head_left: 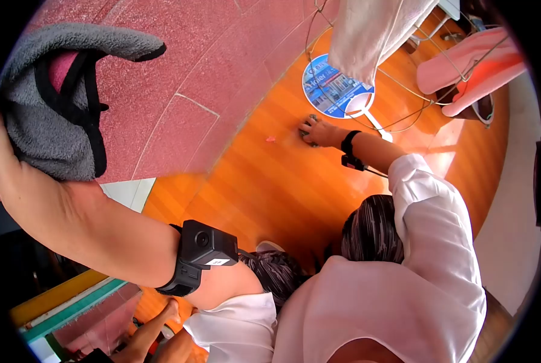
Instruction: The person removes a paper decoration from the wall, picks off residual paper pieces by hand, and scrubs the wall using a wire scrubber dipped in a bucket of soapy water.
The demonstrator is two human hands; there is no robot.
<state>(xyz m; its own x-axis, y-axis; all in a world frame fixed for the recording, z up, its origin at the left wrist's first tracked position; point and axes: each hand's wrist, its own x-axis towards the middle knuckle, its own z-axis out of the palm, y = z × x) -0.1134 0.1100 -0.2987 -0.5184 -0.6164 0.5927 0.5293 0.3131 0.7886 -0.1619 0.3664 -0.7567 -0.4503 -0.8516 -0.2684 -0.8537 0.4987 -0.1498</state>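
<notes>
A thick grey cloth with black edging and a patch of pink on its inner side hangs at the upper left. My left hand is in its folds at the left edge of the view, its fingers hidden. My right hand reaches down to the orange wood-look floor, fingers bent around something small and dark that I cannot make out. A small pink scrap lies just left of that hand. Beyond it is a round blue fan with a white handle, partly behind thin wire.
Pink tiles border the floor at the upper left. A wire rack holds a pale cloth and a pink cloth at the upper right. Another person's legs show at the bottom left.
</notes>
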